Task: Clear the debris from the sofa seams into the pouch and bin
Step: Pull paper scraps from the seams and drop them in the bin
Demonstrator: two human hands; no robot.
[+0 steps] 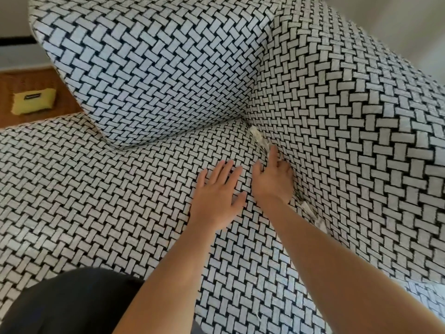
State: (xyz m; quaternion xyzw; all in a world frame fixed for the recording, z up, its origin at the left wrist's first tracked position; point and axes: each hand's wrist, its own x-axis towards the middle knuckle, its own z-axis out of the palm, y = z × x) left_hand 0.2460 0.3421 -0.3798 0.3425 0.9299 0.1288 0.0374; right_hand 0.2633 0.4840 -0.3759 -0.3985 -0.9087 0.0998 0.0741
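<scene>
Scraps (258, 136) of pale paper lay wedged along the sofa seam (297, 195); they looked light and flimsy, best pinched at an exposed end. The left hand (216, 196) pressed spread on the seat (120, 189); the right hand (272, 179) dug into the seam, its grip unclear.

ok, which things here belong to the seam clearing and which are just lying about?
Job: white scraps in the seam; yellow pouch on the wooden floor; left hand flat on the seat; right hand reaching into the seam.
Just there: patterned cushion; dark clothing.
</scene>
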